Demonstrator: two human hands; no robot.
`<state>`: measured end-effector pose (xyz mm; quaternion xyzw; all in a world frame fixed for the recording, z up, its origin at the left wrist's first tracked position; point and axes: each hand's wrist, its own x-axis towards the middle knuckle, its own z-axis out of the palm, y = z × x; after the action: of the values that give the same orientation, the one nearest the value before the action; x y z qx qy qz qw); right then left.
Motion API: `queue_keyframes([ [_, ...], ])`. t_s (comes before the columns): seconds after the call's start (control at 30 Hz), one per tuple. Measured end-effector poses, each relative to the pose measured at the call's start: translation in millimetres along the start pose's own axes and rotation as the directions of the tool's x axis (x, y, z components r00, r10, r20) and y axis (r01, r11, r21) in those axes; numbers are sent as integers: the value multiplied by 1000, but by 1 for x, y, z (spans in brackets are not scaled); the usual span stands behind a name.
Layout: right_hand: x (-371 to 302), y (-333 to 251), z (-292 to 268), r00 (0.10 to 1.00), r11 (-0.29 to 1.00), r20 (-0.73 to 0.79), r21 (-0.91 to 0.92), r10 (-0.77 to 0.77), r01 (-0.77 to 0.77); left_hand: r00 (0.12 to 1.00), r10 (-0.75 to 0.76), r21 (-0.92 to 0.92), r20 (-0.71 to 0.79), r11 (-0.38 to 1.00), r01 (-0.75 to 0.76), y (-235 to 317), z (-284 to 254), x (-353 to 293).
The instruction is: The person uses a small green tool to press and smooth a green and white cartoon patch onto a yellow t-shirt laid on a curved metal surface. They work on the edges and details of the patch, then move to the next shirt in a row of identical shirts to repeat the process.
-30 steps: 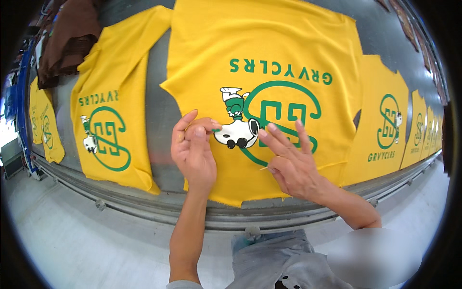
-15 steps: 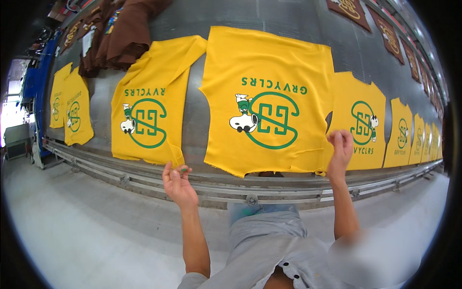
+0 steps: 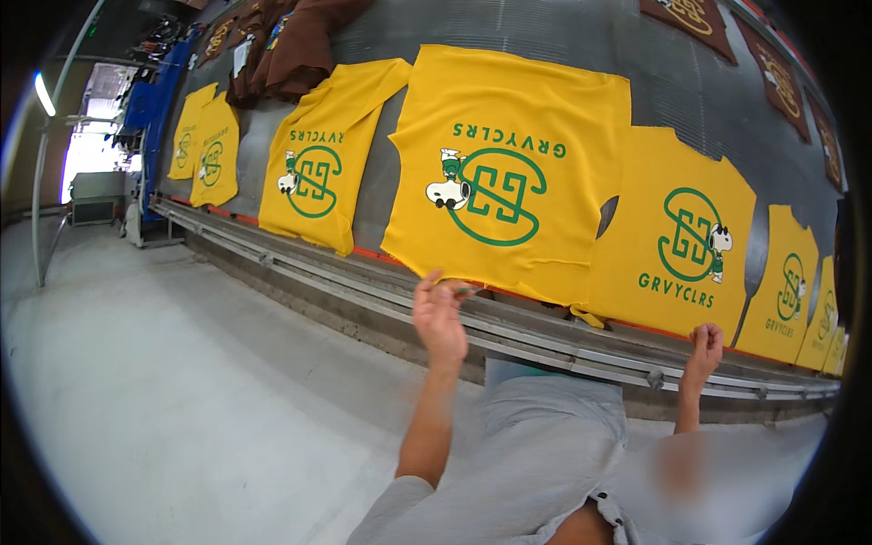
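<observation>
A large yellow fabric panel [image 3: 509,100] lies on the long dark table, printed with a green looping emblem and a white cartoon dog, upside down to me. At its front edge is my left hand [image 3: 440,320], palm up with fingers curled. A small green thing [image 3: 464,291] shows at those fingertips, too tiny to name. My right hand [image 3: 703,352] is closed near the table's front rail, below the second yellow panel [image 3: 627,173], whose print is upright to me. Whatever its fingers pinch, if anything, is hidden.
More printed yellow panels [image 3: 377,100] lie along the table on both sides. Brown garments [image 3: 304,50] are heaped at the back left, and brown printed panels [image 3: 777,68] lie at the far right. A metal rail [image 3: 545,336] runs along the table's near side.
My view has swung and tilted. The left hand has gone from the left panel's corner to the large panel's front edge; the right hand has moved rightward off the fabric, below the second panel.
</observation>
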<state>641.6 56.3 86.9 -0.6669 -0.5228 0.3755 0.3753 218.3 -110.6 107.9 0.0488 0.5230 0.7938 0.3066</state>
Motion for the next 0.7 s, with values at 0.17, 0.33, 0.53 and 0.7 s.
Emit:
queue_keyframes([
  [0.17,42,32,-50,999,1000,47,-18,0,1,991,-104,125,79,988,93,-43,46,-72],
  [0.33,73,44,-62,997,990,18,116,80,-82,959,-194,287,206,949,131,-59,67,-115],
  [0.53,77,69,-45,994,994,-110,-113,-2,-11,976,-72,587,206,807,-64,-47,65,-90],
  [0.7,77,41,-53,932,979,-302,105,198,-175,986,-2,583,169,807,-98,-26,67,-21],
])
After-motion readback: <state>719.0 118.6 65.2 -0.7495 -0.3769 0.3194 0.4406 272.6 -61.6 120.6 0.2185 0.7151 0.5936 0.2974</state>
